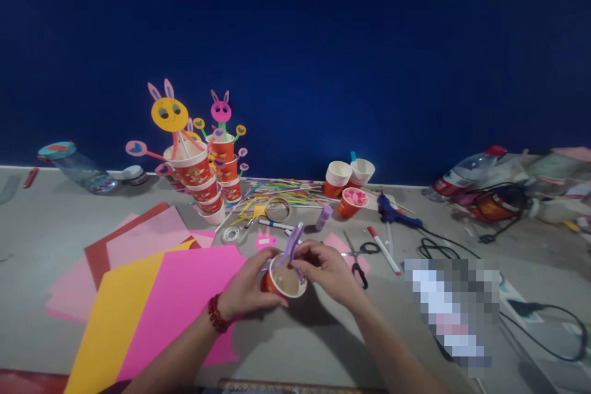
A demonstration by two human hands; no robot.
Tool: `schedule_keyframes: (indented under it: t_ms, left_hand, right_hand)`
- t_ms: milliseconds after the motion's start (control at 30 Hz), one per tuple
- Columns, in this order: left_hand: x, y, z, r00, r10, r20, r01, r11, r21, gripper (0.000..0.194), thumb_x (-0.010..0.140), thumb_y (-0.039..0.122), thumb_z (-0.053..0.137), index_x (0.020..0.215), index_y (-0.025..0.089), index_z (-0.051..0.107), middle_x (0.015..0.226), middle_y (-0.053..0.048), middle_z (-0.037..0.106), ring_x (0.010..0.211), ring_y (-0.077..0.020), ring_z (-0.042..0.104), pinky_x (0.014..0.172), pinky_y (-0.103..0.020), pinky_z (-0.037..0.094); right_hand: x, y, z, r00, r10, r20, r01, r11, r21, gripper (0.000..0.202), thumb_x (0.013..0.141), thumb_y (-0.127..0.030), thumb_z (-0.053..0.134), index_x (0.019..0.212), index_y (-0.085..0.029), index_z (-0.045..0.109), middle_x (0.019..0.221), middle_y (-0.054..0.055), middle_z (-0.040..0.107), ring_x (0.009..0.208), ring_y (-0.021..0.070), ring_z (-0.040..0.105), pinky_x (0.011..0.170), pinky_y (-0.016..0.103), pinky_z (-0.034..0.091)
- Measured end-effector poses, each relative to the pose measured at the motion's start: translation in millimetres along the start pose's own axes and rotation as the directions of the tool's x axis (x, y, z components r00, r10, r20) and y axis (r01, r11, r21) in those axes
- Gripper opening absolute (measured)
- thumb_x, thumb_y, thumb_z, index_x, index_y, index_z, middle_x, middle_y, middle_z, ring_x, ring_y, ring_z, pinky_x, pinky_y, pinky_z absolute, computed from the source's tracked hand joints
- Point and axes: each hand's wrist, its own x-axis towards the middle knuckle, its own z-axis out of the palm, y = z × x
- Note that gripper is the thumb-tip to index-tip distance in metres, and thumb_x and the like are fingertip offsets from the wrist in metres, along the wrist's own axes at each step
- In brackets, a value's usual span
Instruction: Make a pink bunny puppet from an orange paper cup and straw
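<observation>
A red paper cup with a white rim (298, 289) is tilted so that I look into its mouth. My left hand (249, 283) is wrapped around its left side, with a beaded bracelet on the wrist. Bent purple pipe cleaners (292, 246) stand up out of the cup. At the cup's right rim, the fingers of my right hand (323, 268) pinch the pipe cleaners; their lower ends are partly hidden. Just beyond the cup lies a small pink bunny-head cutout (265, 239).
Stacked-cup bunny figures (187, 166) stand at the back left, above sheets of coloured paper (184, 301). Loose pipe cleaners (286, 194), a glue stick (324, 217), scissors (356, 255), a red marker (384, 250) and a blue glue gun (397, 214) with its cord lie behind and right.
</observation>
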Motion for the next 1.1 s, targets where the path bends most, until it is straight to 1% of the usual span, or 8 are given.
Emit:
schedule_keyframes:
  t_ms: [167, 267, 433, 600, 833, 1100]
  left_hand:
    - [-0.6, -3.9, -0.7, 1.000, -0.001, -0.007, 0.001, 1.000, 0.029, 0.085, 0.059, 0.063, 0.087, 0.128, 0.021, 0.059, 0.125, -0.014, 0.067, 0.116, -0.0349, 0.063, 0.100, -0.047, 0.052]
    - [0.7, -3.2, -0.6, 1.000, -0.001, -0.007, 0.001, 1.000, 0.022, 0.086, 0.060, 0.063, 0.086, 0.129, 0.021, 0.058, 0.127, -0.014, 0.066, 0.117, -0.0347, 0.063, 0.101, -0.046, 0.052]
    - [3.1, 0.3, -1.4, 1.000, -0.011, 0.010, 0.012, 0.999, -0.032, 0.080, 0.063, 0.062, 0.085, 0.126, 0.021, 0.058, 0.124, -0.013, 0.066, 0.113, -0.0325, 0.064, 0.099, -0.045, 0.052]
    - [3.8, 1.6, -2.2, 1.000, -0.010, 0.010, 0.010, 0.999, -0.040, 0.080, 0.063, 0.062, 0.085, 0.126, 0.021, 0.057, 0.125, -0.013, 0.066, 0.115, -0.0328, 0.063, 0.101, -0.045, 0.050]
    - [4.3, 3.7, -3.6, 1.000, 0.011, 0.002, -0.010, 0.999, -0.041, 0.077, 0.065, 0.061, 0.085, 0.125, 0.020, 0.058, 0.124, -0.013, 0.067, 0.113, -0.0325, 0.064, 0.099, -0.045, 0.052]
    - [4.9, 3.4, -3.0, 1.000, 0.012, -0.005, -0.013, 0.999, -0.040, 0.077, 0.065, 0.061, 0.084, 0.125, 0.020, 0.057, 0.122, -0.013, 0.067, 0.112, -0.0315, 0.064, 0.098, -0.044, 0.052]
  right_hand:
    - [1.4, -1.9, -1.4, 0.999, -0.052, -0.003, 0.051, 0.995, -0.088, 0.010, 0.088, -0.029, 0.068, 0.090, -0.020, 0.072, 0.089, 0.004, 0.074, 0.081, 0.0186, 0.068, 0.069, 0.027, 0.053]
    - [1.6, -1.0, -1.7, 0.998, -0.060, 0.004, 0.060, 0.992, -0.115, 0.011, 0.089, -0.028, 0.067, 0.091, -0.019, 0.073, 0.089, 0.004, 0.075, 0.081, 0.0184, 0.069, 0.069, 0.027, 0.053]
    - [1.1, -4.4, -3.6, 0.996, -0.077, 0.047, 0.084, 0.981, -0.175, 0.011, 0.091, -0.028, 0.066, 0.091, -0.020, 0.073, 0.088, 0.003, 0.075, 0.077, 0.0174, 0.068, 0.066, 0.026, 0.052]
    - [1.9, -10.4, -8.8, 0.986, -0.126, 0.104, 0.148, 0.959, -0.240, 0.010, 0.094, -0.024, 0.063, 0.093, -0.020, 0.073, 0.093, 0.004, 0.075, 0.083, 0.0184, 0.069, 0.073, 0.027, 0.052]
    - [5.7, -14.4, -10.2, 0.966, -0.196, 0.169, 0.242, 0.913, -0.327, 0.011, 0.095, -0.022, 0.062, 0.094, -0.021, 0.073, 0.093, 0.003, 0.076, 0.085, 0.0193, 0.070, 0.077, 0.028, 0.050]
    - [6.3, -12.1, -10.1, 0.957, -0.237, 0.165, 0.282, 0.889, -0.361, 0.010, 0.096, -0.021, 0.062, 0.095, -0.020, 0.072, 0.095, 0.005, 0.077, 0.087, 0.0198, 0.072, 0.077, 0.027, 0.050]
